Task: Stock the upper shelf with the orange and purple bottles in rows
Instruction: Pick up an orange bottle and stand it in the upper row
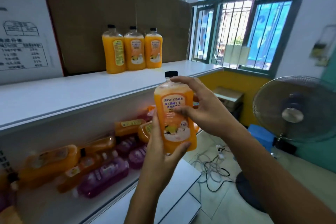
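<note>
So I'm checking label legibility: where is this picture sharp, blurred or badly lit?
Head view: the held orange bottle has a sharp, readable label; the lower-shelf bottles are smeared and dim; the window is bright; the white carton's print is blurred; straight edges bow toward the corners.

The held bottle [174,114] was clear, glossy plastic with a matt black ribbed cap and a smooth printed label, as were the three standing bottles [133,50] on the upper shelf [72,92], whose white top looked smooth and faintly shiny. Behind them stood matt brown cardboard [109,11]. The fan [294,109] had a thin metal wire guard, and the window bars [234,29] looked like painted metal.
</note>
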A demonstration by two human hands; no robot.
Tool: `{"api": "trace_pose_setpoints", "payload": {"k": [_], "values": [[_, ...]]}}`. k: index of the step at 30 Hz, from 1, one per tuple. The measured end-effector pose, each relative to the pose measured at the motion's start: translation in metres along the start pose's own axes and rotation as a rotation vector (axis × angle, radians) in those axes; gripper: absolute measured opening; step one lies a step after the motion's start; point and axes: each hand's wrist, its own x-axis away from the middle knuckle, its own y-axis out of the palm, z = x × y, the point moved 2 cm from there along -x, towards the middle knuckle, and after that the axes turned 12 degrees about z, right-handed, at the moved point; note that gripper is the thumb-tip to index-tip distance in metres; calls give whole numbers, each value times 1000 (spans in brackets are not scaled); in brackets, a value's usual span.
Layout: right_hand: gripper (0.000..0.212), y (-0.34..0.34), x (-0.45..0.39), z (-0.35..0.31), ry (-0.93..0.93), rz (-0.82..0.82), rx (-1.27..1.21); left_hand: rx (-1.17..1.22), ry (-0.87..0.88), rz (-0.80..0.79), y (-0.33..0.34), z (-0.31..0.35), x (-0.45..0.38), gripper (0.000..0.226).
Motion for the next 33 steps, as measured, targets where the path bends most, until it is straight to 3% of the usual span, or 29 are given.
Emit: {"api": "trace_pose_setpoints", "payload": {"k": [5, 12, 20, 28, 33], "values": [[56, -11, -13, -7, -24, 20, -22, -72, 79, -104, 1, 12, -19, 115], [69, -26, -34, 6, 18, 62, -22, -235, 190, -101, 14, 19, -57, 111], [93, -43, -80, 55, -87, 2, 47, -481, 316, 24, 59, 9, -116, 113], [97, -82, -161, 132, -289, 43, 54, -700, 366, 153, 126, -1, -200, 118], [93, -91, -211, 181, -323, 9, 12, -859, 291, 161, 153, -6, -245, 118]]}}
